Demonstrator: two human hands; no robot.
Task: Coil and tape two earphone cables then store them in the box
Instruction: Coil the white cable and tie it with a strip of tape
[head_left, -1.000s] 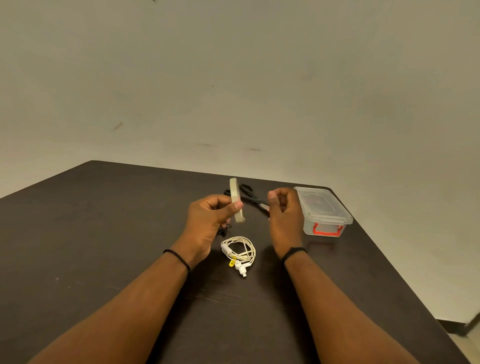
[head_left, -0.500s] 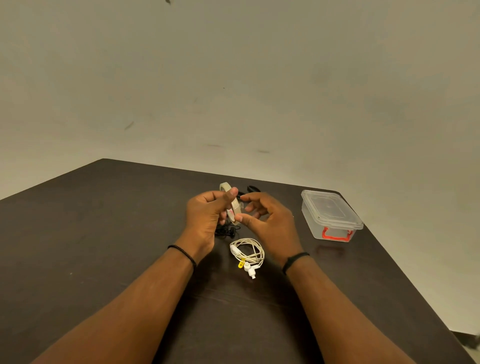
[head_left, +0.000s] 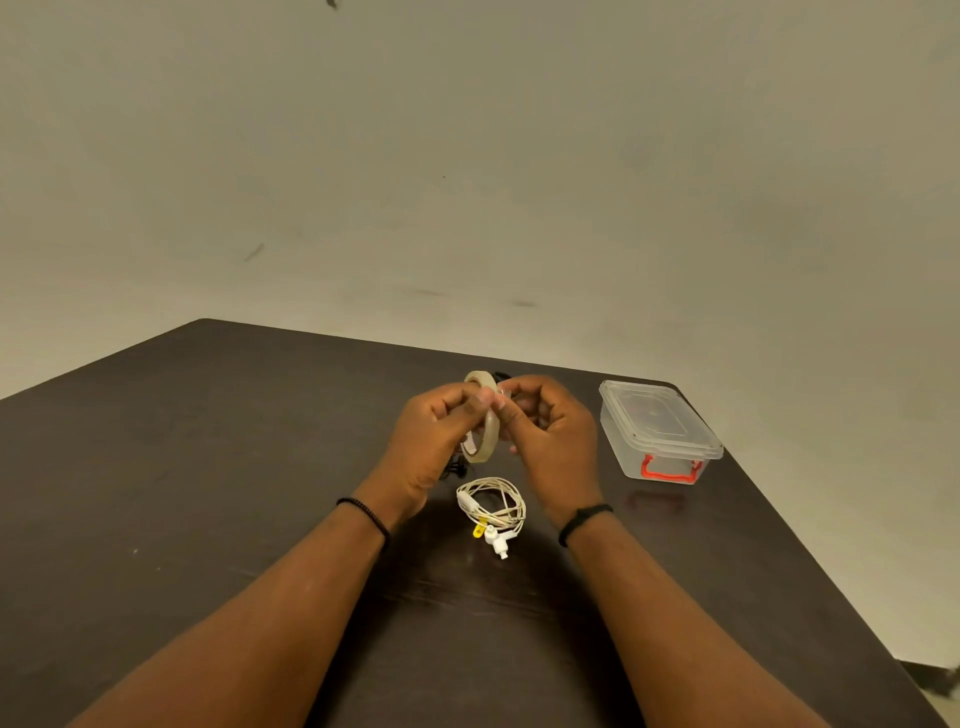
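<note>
White earphone cable (head_left: 492, 505) lies coiled; both hands' fingers (head_left: 470, 402) pinch the translucent tape ring (head_left: 484, 415).

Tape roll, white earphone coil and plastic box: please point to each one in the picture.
tape roll (head_left: 489, 441): head view, on the lower outer band.
white earphone coil (head_left: 491, 501): head view, on the looped cable.
plastic box (head_left: 657, 421): head view, on the closed lid.

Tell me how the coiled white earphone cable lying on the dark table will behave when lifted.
The coiled white earphone cable probably goes floppy: its loops lie loose, with no tape visible. Thin wire suggests it's light. The white plug sticking out would likely dangle.
</note>
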